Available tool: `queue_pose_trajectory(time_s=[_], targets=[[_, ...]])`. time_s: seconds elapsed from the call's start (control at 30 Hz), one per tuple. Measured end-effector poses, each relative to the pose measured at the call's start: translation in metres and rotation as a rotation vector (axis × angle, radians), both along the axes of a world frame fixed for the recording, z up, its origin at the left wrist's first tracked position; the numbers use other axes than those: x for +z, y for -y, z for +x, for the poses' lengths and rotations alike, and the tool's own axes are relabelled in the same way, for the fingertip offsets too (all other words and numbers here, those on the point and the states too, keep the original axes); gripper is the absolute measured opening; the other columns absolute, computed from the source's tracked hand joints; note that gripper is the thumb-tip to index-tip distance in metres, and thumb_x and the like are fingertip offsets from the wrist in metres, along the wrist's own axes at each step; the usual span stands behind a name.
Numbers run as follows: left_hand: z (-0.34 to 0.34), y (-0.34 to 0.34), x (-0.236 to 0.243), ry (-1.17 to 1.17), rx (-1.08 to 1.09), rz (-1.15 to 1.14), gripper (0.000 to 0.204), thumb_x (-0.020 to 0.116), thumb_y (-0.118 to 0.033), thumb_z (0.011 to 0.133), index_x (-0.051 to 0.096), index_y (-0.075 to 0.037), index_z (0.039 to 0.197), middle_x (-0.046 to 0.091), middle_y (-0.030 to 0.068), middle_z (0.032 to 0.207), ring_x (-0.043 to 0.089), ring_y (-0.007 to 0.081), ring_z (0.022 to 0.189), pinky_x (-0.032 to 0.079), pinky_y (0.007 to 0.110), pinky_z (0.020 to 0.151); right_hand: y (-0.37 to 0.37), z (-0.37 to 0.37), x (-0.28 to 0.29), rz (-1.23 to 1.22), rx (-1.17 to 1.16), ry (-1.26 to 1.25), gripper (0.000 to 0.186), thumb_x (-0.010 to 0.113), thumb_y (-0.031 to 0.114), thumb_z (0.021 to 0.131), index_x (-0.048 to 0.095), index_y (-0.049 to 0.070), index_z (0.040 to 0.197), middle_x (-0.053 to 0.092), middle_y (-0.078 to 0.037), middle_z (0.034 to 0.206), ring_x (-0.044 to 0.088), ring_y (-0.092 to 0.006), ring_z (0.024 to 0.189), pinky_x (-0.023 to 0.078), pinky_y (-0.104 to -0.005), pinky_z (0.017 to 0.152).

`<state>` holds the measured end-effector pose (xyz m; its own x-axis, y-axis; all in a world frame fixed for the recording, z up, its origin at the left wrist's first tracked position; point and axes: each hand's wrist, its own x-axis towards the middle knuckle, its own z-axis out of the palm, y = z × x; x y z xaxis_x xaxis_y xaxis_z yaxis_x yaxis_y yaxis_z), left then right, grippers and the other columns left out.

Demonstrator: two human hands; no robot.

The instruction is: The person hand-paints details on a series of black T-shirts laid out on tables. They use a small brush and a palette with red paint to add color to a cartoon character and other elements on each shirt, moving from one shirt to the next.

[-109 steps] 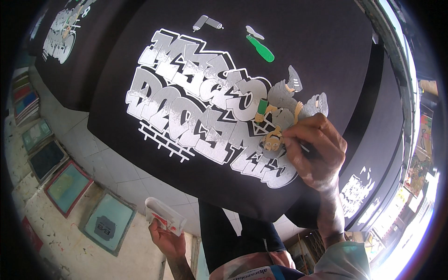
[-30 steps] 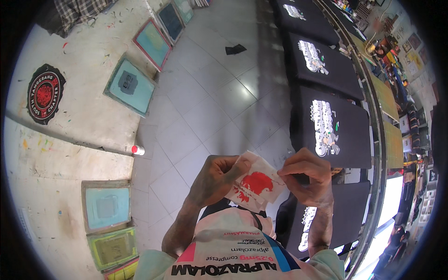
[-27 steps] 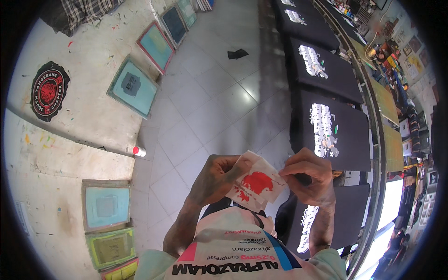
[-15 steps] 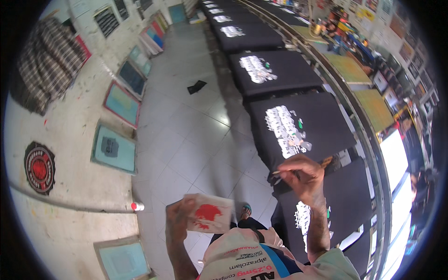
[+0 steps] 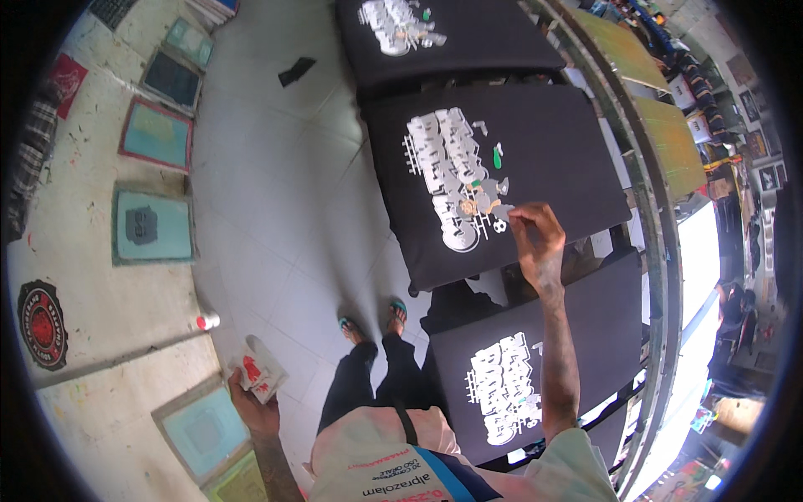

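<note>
My left hand (image 5: 255,402) at the lower left holds a small white paper (image 5: 268,372) daubed with red. My right hand (image 5: 539,247) is pinched over a black shirt (image 5: 560,142) stretched on a board; whatever sits in the fingertips is too small to make out. They are at the lower right of a print (image 5: 439,151) with silver-white lettering, grey and tan figures and a green bottle shape (image 5: 498,156), beside a printed football (image 5: 500,227). Whether they touch the fabric, I cannot tell.
More printed black shirts (image 5: 585,335) lie on boards ahead and nearer me, along a metal rail (image 5: 627,142). Framed screens (image 5: 155,134) lean along the pale left wall. A tiled aisle (image 5: 284,209) runs between, with my feet on it and a dark scrap (image 5: 294,71) farther along.
My hands, earlier together at the paper, have parted: the left moved down and left with it, the right reached up to the shirt's print. The view has shifted toward the boards.
</note>
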<state>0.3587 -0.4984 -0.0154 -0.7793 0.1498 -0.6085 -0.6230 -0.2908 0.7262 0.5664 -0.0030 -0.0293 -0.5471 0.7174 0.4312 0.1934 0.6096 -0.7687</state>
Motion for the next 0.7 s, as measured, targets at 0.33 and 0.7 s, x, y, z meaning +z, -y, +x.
queue_pose_trajectory(time_s=[0.33, 0.7], targets=[[0.042, 0.004, -0.007, 0.032, 0.022, -0.074, 0.04, 0.055, -0.034, 0.098, 0.058, -0.01, 0.13, 0.069, 0.0032, 0.12, 0.068, 0.0194, 0.108, 0.057, 0.038, 0.09, -0.058, -0.031, -0.067, 0.029, 0.235, 0.103, 0.02, 0.071, -0.008, 0.081, 0.072, 0.004, 0.097, 0.064, -0.008, 0.089, 0.065, -0.0197, 0.077, 0.052, -0.0313, 0.064], [0.05, -0.072, 0.007, 0.11, 0.14, -0.264, 0.041, 0.06, -0.036, 0.094, 0.059, -0.011, 0.126, 0.067, -0.0009, 0.113, 0.064, 0.0162, 0.105, 0.053, 0.039, 0.088, -0.072, -0.033, -0.092, -0.07, 0.347, 0.107, 0.02, 0.07, -0.009, 0.081, 0.071, 0.003, 0.097, 0.061, -0.008, 0.088, 0.064, -0.0183, 0.074, 0.051, -0.0291, 0.06]])
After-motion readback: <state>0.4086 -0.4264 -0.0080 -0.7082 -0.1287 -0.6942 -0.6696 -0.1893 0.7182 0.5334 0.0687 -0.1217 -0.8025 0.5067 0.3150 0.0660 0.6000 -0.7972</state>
